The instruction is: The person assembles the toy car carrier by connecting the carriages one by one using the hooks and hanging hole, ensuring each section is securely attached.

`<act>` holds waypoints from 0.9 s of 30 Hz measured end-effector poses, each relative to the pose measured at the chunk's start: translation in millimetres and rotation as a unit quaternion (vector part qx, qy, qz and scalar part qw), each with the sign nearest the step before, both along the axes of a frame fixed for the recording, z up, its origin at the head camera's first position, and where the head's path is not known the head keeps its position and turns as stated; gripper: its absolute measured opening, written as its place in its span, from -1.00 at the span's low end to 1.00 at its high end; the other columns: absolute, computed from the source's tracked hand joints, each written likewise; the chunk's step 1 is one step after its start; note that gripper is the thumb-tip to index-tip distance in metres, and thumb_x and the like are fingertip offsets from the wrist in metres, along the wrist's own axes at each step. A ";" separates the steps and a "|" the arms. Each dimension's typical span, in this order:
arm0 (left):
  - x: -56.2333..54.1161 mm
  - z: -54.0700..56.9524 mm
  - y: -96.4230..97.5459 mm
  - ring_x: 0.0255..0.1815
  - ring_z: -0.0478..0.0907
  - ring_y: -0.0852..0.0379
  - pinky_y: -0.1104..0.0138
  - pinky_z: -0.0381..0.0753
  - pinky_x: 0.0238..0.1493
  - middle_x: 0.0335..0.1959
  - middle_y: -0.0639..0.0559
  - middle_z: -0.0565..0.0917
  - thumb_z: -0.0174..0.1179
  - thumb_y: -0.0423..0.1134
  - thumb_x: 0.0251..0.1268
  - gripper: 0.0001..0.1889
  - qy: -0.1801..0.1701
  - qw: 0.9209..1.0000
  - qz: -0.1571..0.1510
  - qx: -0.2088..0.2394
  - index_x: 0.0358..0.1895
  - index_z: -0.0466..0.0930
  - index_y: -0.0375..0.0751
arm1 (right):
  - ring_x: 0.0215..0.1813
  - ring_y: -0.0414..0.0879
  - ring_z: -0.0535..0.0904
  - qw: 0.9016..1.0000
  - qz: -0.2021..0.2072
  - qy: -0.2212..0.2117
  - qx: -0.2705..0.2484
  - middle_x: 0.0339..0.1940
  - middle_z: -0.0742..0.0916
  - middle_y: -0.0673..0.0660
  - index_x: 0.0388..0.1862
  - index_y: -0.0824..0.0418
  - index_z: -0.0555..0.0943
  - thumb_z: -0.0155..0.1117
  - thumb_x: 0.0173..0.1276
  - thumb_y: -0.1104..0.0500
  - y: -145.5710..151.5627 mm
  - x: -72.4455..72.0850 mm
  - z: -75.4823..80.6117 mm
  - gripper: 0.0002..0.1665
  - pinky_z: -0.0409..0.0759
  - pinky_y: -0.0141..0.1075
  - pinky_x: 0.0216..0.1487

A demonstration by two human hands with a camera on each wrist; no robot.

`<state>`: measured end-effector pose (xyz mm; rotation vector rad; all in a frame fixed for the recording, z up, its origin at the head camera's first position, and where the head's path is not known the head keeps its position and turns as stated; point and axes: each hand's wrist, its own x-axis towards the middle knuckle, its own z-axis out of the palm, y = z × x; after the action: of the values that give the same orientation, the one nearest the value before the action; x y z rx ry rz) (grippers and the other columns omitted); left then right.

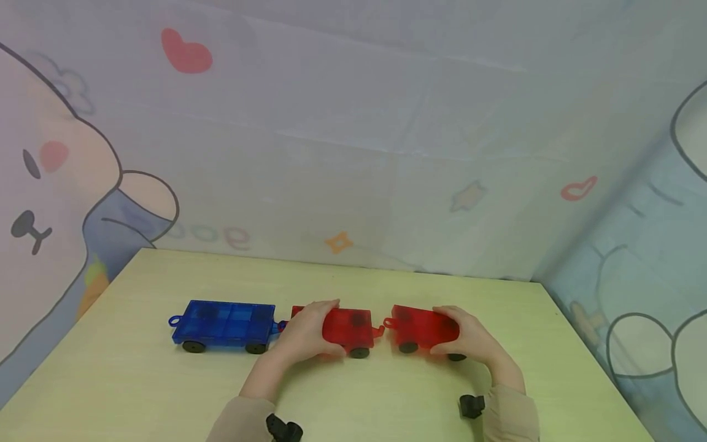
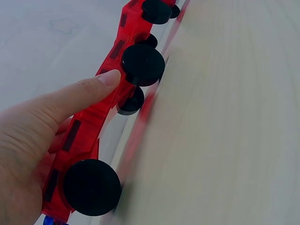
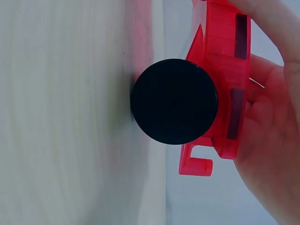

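My left hand (image 1: 302, 331) grips a red see-through toy train car (image 1: 349, 325) across its width, thumb on the near side. In the left wrist view, the thumb presses the car's side (image 2: 85, 124) above the black wheels. Its left end meets the coupling of a blue toy train car (image 1: 227, 324). My right hand (image 1: 476, 337) holds a second red toy train car (image 1: 418, 325) by its right part. The hook (image 1: 378, 332) of the first red car sits close beside the ring (image 1: 390, 322) of the second. A hook (image 3: 197, 166) also shows on the second car's other end.
All the cars stand in a row on the pale wooden table (image 1: 138, 387). A cloth printed with cartoon figures (image 1: 353, 135) hangs behind the table's far edge and along its sides. Black devices (image 1: 471, 406) are strapped at both wrists.
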<state>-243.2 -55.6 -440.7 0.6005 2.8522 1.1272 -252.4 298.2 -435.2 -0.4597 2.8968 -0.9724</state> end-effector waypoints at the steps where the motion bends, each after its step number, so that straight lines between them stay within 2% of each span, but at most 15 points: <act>1: 0.2 0.0 0.1 0.38 0.36 -0.18 -0.15 0.41 0.31 0.34 -0.13 0.49 0.58 -0.03 -0.16 -0.04 0.000 1.000 0.000 0.000 0.40 0.36 -0.25 | 0.24 0.19 0.47 1.000 0.002 -0.001 0.000 0.29 0.56 0.29 0.35 0.31 0.43 0.61 -0.02 -0.03 -0.8 0.2 0.2 -0.02 0.51 0.07 0.21; 27: 1.8 -0.7 1.0 0.39 0.35 -0.19 -0.15 0.39 0.32 0.34 -0.15 0.48 0.57 -0.01 -0.16 -0.03 0.006 1.000 -0.004 -0.006 0.40 0.35 -0.25 | 0.25 0.18 0.45 1.000 0.007 -0.023 -0.002 0.29 0.55 0.27 0.35 0.30 0.43 0.61 -0.04 -0.02 -7.6 1.7 2.2 -0.01 0.55 0.01 0.17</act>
<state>-241.3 -54.7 -441.4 0.6186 2.8613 1.1080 -250.7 290.6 -433.1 -0.4499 2.8480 -0.9741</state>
